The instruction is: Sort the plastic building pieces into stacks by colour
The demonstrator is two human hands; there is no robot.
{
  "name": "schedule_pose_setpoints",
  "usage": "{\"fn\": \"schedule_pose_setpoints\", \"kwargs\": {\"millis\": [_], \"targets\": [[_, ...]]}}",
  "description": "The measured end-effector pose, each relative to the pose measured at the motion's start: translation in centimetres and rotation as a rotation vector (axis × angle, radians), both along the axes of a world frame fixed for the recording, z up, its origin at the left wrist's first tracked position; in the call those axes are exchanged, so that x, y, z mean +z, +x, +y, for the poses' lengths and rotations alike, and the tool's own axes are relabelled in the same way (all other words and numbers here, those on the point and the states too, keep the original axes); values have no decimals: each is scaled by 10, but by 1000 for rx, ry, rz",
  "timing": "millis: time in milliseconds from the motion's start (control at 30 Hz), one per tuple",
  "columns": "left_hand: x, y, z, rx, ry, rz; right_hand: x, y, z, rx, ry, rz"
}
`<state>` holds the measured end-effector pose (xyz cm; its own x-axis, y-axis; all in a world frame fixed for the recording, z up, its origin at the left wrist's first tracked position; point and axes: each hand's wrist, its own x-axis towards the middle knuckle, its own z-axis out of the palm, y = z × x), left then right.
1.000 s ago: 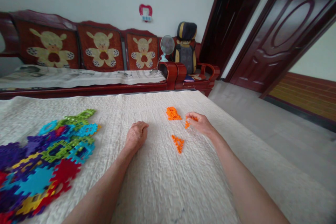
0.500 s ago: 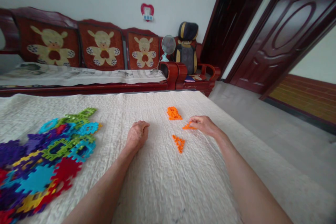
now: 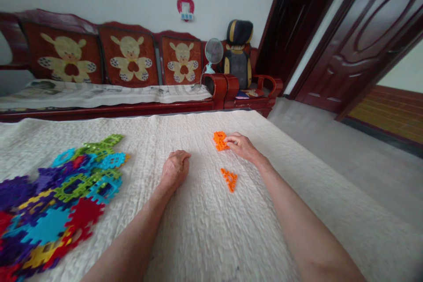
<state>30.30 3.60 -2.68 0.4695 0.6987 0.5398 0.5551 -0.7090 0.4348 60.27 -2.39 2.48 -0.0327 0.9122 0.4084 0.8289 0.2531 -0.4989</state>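
Observation:
My left hand (image 3: 175, 168) rests on the white quilted cloth (image 3: 205, 229) curled into a loose fist, with nothing visible in it. Farther right, the fingers of my right hand (image 3: 243, 145) are pinched together on a small stack of orange plastic puzzle pieces (image 3: 218, 140). A single orange triangle piece (image 3: 229, 179) lies flat on the cloth between my two hands, nearer to me and touched by neither. A heap of interlocking plastic pieces (image 3: 62, 194) in purple, blue, green, yellow and red lies at the left, away from both hands.
A dark red wooden sofa (image 3: 109, 66) with bear cushions runs along the far edge. A small fan (image 3: 213, 53) and a padded seat (image 3: 236, 55) stand at its right end. Grey floor (image 3: 346, 163) and dark wooden doors (image 3: 360, 39) lie to the right.
My right hand carried an orange triangle piece from the cloth up to the orange stack and now pinches there. My left fist stayed put. The camera tilted down slightly.

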Motion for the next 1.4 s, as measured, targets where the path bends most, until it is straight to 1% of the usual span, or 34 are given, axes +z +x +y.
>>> {"fn": "schedule_pose_setpoints", "kwargs": {"millis": [100, 167, 267, 333, 367, 433, 567, 667, 733, 833, 900, 967, 1067, 1100, 1133, 1200, 1233, 1267, 1300, 1367, 1400], "targets": [[0, 0, 0, 2, -8, 1, -5, -1, -1, -43, 14, -5], [0, 0, 0, 4, -12, 1, -5, -3, -1, -74, 44, 11], [1, 0, 0, 0, -17, -1, 2, -7, -4, -132, 121, 43], [1, 0, -1, -3, -19, -2, 9, -11, -10, -164, 124, 51], [2, 0, -1, 0, -21, -1, 13, -13, -14, -164, 94, 50], [2, 0, -1, 12, -28, 6, 20, -18, -25, -126, -28, 40], [3, 0, 0, 17, -50, 28, 30, -29, -55, -44, -372, -2], [3, 1, 0, 8, -57, 24, 35, -40, -77, -73, -565, -56], [3, 1, 0, 10, -58, 21, 36, -50, -87, -118, -619, -96], [1, 2, 0, 18, -65, 17, 34, -66, -95, -205, -594, -163], [1, 2, 1, 21, -72, 14, 31, -74, -95, -252, -559, -165], [0, 2, 1, 17, -73, 10, 27, -79, -92, -251, -560, -82], [-2, 2, 1, 11, -62, 9, 22, -74, -86, -227, -586, 155], [-2, 3, 2, 12, -58, 11, 21, -71, -83, -261, -562, 199], [-2, 3, 2, 12, -54, 13, 20, -67, -82, -329, -514, 196], [-2, 3, 1, 13, -48, 16, 22, -59, -80, -498, -386, 82], [-2, 3, 1, 14, -46, 16, 23, -55, -80, -556, -336, 17], [-1, 3, 1, 13, -46, 17, 25, -53, -81, -573, -317, -16], [-1, 2, 1, 12, -47, 18, 27, -51, -82, -546, -328, -8], [1, 2, 0, 9, -51, 22, 31, -47, -85, -425, -356, 86], [2, 2, 0, 7, -53, 25, 33, -45, -86, -368, -345, 129]]}}
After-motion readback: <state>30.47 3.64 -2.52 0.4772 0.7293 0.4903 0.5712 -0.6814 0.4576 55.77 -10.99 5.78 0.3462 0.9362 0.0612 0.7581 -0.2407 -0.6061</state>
